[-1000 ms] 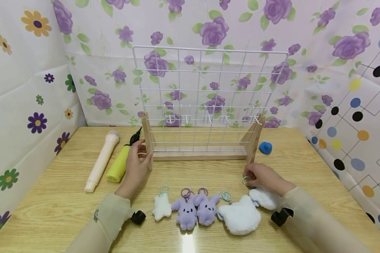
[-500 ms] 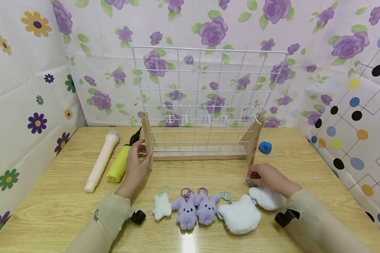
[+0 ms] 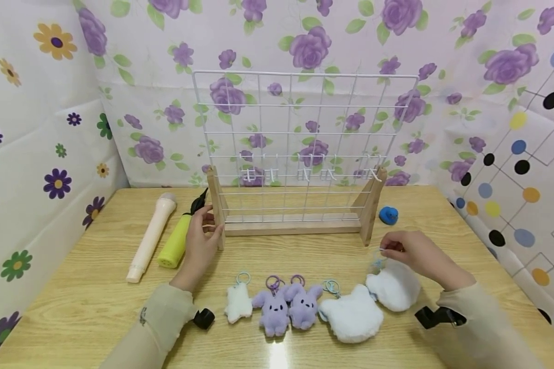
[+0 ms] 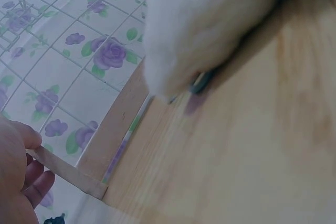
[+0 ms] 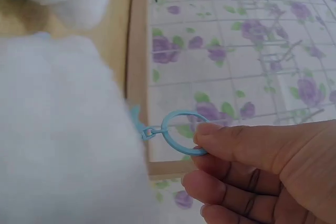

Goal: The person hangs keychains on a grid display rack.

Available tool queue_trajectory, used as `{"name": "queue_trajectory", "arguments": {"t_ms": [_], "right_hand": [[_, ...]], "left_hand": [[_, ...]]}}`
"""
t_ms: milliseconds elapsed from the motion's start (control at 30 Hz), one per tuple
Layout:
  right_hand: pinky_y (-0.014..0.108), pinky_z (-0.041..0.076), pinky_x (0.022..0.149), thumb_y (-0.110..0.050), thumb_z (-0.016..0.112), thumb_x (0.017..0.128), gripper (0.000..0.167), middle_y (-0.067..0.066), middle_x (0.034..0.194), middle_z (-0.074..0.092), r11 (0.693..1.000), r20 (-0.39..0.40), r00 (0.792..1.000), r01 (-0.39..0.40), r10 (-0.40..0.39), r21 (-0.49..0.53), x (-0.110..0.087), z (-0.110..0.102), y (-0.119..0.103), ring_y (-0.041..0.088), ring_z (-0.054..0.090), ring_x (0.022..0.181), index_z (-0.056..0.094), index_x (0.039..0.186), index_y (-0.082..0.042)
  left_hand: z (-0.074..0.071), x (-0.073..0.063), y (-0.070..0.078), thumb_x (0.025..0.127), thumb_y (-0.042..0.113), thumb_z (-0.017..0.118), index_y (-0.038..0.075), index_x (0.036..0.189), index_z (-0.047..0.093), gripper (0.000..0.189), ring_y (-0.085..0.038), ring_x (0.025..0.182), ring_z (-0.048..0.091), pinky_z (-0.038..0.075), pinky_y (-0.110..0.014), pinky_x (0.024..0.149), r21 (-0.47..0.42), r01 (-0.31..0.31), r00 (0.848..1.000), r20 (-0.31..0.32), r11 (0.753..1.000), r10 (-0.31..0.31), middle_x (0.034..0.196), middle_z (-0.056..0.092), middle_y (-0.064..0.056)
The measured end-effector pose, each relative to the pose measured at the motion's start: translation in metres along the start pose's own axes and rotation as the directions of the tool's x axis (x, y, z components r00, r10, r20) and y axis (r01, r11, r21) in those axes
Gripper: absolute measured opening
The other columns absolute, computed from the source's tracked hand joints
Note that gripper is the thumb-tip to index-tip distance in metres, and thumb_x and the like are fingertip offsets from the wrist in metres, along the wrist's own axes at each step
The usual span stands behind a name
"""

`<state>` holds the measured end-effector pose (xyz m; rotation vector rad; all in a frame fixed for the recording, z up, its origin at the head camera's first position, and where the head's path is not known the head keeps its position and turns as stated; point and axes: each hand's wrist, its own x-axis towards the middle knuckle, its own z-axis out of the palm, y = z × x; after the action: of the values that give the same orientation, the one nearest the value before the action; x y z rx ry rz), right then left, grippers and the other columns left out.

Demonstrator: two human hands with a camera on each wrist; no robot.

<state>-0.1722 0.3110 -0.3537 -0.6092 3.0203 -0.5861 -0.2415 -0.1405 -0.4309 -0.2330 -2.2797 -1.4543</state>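
Observation:
My left hand grips the left wooden post of a rack, thumb on one side and fingers on the other. The rack is a white wire grid on a wooden base, with several white hooks across it. In front of its right post, my right hand pinches the light-blue ring of a plush keychain between thumb and forefinger. The keychain's white fluffy body fills the left of the right wrist view. Its ring is partly covered by the fingertips.
Along the front lie another white plush keychain, two purple bunny keychains and a small white one. At left are a pale microphone and a yellow-green cylinder with a black tip. A blue duck sits right of the rack.
My right hand has moved right and away from the rack's right post with the ring pinched, and the white plush shows more fully beneath it. My left hand stays on the left post.

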Motion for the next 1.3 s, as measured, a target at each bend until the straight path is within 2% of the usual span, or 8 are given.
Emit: {"name": "queue_trajectory", "arguments": {"t_ms": [100,400,633,833,1000,1167,1300], "right_hand": [[0.02,0.049,0.06,-0.015,0.066,0.09,0.004,-0.007,0.079,0.066,1.0,-0.021,1.0,-0.012,0.012,0.007,-0.003,-0.008,-0.001,-0.001,0.056,0.068,0.069,0.09,-0.012],[0.02,0.05,0.06,-0.014,0.066,0.091,0.004,-0.006,0.079,0.067,0.999,-0.072,0.997,-0.036,0.036,0.002,-0.013,-0.02,0.001,0.0,0.057,0.068,0.07,0.091,-0.013],[0.02,0.049,0.059,-0.013,0.066,0.09,0.004,-0.006,0.079,0.068,1.0,-0.124,0.992,-0.006,0.006,0.006,-0.016,-0.031,0.0,-0.002,0.055,0.067,0.07,0.09,-0.014],[0.02,0.048,0.058,-0.013,0.067,0.09,0.004,-0.004,0.077,0.067,1.0,-0.18,0.983,0.025,-0.027,-0.012,-0.007,-0.04,-0.005,-0.002,0.053,0.066,0.07,0.088,-0.014],[0.02,0.048,0.056,-0.013,0.067,0.09,0.004,-0.001,0.076,0.068,1.0,-0.216,0.976,0.022,-0.025,-0.016,0.005,-0.047,-0.01,0.001,0.055,0.064,0.07,0.09,-0.011],[0.02,0.047,0.058,-0.013,0.069,0.088,0.004,-0.002,0.076,0.068,0.999,-0.298,0.953,0.04,-0.047,-0.03,0.014,-0.053,-0.016,0.002,0.055,0.065,0.072,0.091,-0.012],[0.019,0.047,0.058,-0.015,0.069,0.089,0.006,-0.001,0.079,0.068,0.999,-0.341,0.939,0.036,-0.037,-0.009,0.019,-0.059,-0.021,0.001,0.054,0.066,0.072,0.093,-0.013]], "left_hand": [[-0.001,-0.001,0.0,0.09,-0.001,0.063,0.0,0.136,0.042,0.051,-0.029,0.103,0.056,0.049,-0.019,0.079,-0.002,0.007,1.0,-0.003,1.0,-0.007,0.115,0.052,-0.02],[0.001,-0.002,0.0,0.091,0.001,0.063,0.001,0.138,0.041,0.052,-0.028,0.105,0.056,0.052,-0.033,0.083,-0.001,0.026,1.0,0.015,1.0,-0.026,0.117,0.052,-0.019],[0.003,-0.003,0.0,0.091,0.002,0.063,0.0,0.138,0.041,0.052,-0.029,0.105,0.056,0.05,-0.021,0.08,-0.004,0.015,1.0,0.026,1.0,-0.015,0.117,0.052,-0.02],[0.004,-0.003,-0.001,0.091,0.002,0.063,0.001,0.138,0.041,0.052,-0.029,0.105,0.056,0.053,-0.033,0.083,-0.003,0.016,1.0,0.023,1.0,-0.016,0.117,0.052,-0.019],[0.002,-0.002,-0.001,0.09,0.001,0.063,0.001,0.138,0.04,0.053,-0.029,0.104,0.056,0.053,-0.037,0.084,0.014,0.022,1.0,0.012,1.0,-0.022,0.116,0.052,-0.019],[0.0,-0.001,0.001,0.09,-0.001,0.063,-0.001,0.137,0.04,0.053,-0.03,0.103,0.057,0.053,-0.041,0.084,0.019,0.014,1.0,-0.001,1.0,-0.014,0.115,0.052,-0.02],[-0.001,-0.001,0.001,0.09,0.0,0.063,0.0,0.137,0.041,0.052,-0.029,0.103,0.057,0.053,-0.038,0.084,0.013,0.015,1.0,0.0,1.0,-0.015,0.115,0.052,-0.02]]}}
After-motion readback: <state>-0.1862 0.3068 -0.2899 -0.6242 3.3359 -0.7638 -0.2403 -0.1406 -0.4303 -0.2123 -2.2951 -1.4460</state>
